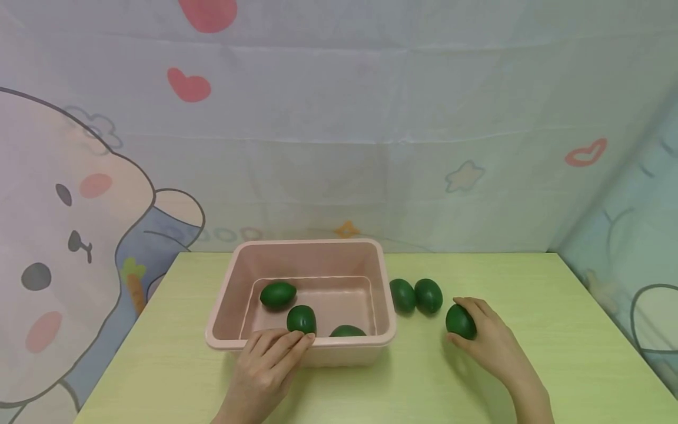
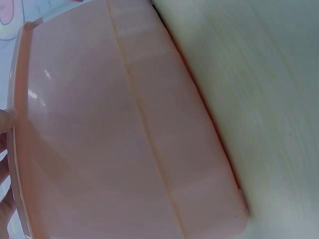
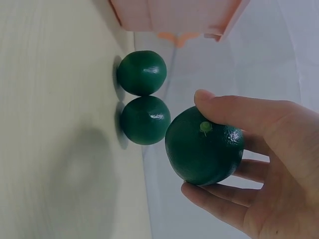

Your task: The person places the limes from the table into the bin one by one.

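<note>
The right hand (image 1: 495,344) had a shiny green fruit (image 3: 202,149) pinched between its thumb and fingers, up off the worktop (image 1: 556,318). The fruit was on the right side, well apart from the pink bin (image 1: 346,354). Two more fruits, a left one (image 1: 402,296) and a right one (image 1: 428,296), lay on the worktop, touching each other, just beside the bin.

The left hand (image 1: 267,368) lay on the bin's near rim, with its fingers loose and a little bent over it. Three green fruits sat in the bin: a back one (image 1: 278,294) on the left, a middle one (image 1: 301,318) near the left fingers, and a front one (image 1: 348,331) partly hidden by the rim. Behind stood a cloth (image 1: 318,112) with red hearts.
</note>
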`<act>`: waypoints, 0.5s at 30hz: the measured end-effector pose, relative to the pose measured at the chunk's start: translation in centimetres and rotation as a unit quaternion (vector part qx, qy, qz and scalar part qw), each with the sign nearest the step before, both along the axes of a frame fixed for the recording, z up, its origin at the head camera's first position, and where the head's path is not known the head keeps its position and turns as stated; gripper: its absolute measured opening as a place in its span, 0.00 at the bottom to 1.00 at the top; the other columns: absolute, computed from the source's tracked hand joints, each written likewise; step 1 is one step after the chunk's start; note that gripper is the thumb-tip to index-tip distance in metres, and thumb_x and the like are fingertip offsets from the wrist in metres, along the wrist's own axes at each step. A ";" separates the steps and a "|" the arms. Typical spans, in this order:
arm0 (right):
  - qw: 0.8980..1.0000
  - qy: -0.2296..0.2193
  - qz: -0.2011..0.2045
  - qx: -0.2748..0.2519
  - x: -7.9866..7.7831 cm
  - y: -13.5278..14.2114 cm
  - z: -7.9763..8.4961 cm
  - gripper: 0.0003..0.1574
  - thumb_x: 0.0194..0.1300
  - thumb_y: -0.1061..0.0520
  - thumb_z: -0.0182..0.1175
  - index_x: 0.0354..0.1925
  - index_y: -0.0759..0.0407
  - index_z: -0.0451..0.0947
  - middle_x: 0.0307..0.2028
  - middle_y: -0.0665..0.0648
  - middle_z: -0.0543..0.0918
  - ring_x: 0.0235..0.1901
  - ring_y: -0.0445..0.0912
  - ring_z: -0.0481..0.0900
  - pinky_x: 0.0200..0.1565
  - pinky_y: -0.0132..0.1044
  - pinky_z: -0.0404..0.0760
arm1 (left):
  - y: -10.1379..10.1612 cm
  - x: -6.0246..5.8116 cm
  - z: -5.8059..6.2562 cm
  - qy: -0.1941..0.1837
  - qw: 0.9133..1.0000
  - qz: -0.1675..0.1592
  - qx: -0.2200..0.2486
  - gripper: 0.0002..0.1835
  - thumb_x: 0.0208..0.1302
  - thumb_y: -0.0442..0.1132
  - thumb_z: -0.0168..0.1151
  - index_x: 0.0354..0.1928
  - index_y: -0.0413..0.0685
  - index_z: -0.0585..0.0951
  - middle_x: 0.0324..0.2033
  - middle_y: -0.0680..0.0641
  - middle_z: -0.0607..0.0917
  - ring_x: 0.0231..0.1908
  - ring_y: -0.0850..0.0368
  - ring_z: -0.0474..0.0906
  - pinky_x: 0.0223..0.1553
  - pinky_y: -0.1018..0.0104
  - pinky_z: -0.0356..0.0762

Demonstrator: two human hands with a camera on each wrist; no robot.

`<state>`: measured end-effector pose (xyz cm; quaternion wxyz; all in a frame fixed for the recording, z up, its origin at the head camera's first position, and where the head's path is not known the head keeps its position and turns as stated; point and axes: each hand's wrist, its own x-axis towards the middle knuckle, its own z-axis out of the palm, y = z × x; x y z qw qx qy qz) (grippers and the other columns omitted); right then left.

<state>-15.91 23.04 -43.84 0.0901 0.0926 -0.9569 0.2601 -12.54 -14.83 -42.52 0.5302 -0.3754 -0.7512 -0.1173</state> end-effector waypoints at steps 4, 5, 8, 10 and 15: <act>1.000 0.003 0.004 0.005 0.0 -0.1 0.4 0.41 0.54 0.53 0.71 0.63 0.60 0.68 0.60 0.66 0.72 0.54 0.66 0.76 0.47 0.62 0.79 | 0.0 0.0 0.0 -0.001 1.000 0.001 0.001 0.16 0.74 0.38 0.48 0.39 0.44 0.87 0.31 0.49 0.86 0.32 0.51 0.78 0.36 0.63 0.75; 1.000 0.005 0.006 0.006 0.0 -0.2 0.5 0.41 0.54 0.53 0.71 0.63 0.60 0.68 0.60 0.66 0.72 0.54 0.66 0.75 0.47 0.62 0.79 | 0.0 0.0 0.0 -0.001 1.000 0.001 0.001 0.16 0.74 0.38 0.48 0.38 0.44 0.87 0.31 0.49 0.86 0.32 0.51 0.78 0.36 0.63 0.75; 1.000 0.018 0.010 0.010 0.0 -0.3 0.9 0.41 0.53 0.53 0.72 0.63 0.60 0.68 0.59 0.65 0.72 0.54 0.65 0.75 0.48 0.61 0.79 | 0.0 0.0 0.0 0.003 1.000 0.000 0.001 0.16 0.73 0.38 0.49 0.38 0.44 0.87 0.31 0.49 0.86 0.32 0.51 0.78 0.36 0.63 0.75; 0.999 0.030 0.015 0.015 0.0 -0.5 1.2 0.41 0.53 0.53 0.72 0.62 0.61 0.69 0.59 0.65 0.73 0.54 0.65 0.75 0.48 0.61 0.79 | 0.0 -0.1 0.0 0.004 1.000 -0.001 0.001 0.16 0.73 0.38 0.49 0.38 0.44 0.87 0.31 0.49 0.86 0.32 0.51 0.78 0.36 0.63 0.75; 0.998 0.053 0.029 0.026 -0.1 -0.8 1.8 0.41 0.52 0.53 0.73 0.61 0.63 0.70 0.58 0.65 0.74 0.54 0.64 0.76 0.48 0.59 0.80 | 0.0 0.0 0.0 0.003 1.000 -0.002 0.001 0.16 0.73 0.38 0.49 0.39 0.44 0.87 0.31 0.49 0.86 0.32 0.51 0.78 0.36 0.63 0.75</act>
